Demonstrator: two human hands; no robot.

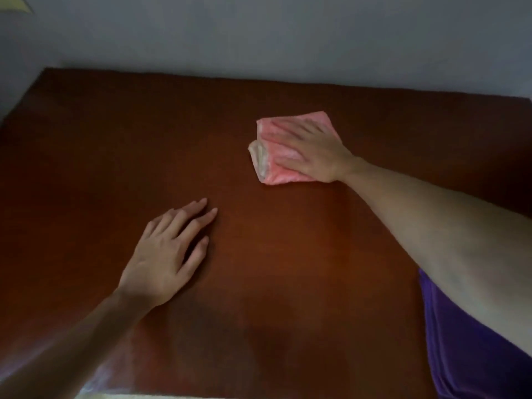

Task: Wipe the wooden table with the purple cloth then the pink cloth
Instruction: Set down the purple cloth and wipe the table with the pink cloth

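A folded pink cloth [273, 156] lies flat on the dark wooden table [115, 139], right of centre towards the back. My right hand [316, 151] presses down on it, palm flat, fingers spread over the cloth. My left hand [169, 251] rests flat on the bare wood at the front left, fingers apart, holding nothing. The purple cloth [466, 352] lies at the table's front right corner, partly hidden under my right forearm.
A pale grey wall [259, 36] runs along the table's back edge and left side. A strip of light-coloured surface [121, 394] shows below the table's front edge at the bottom left.
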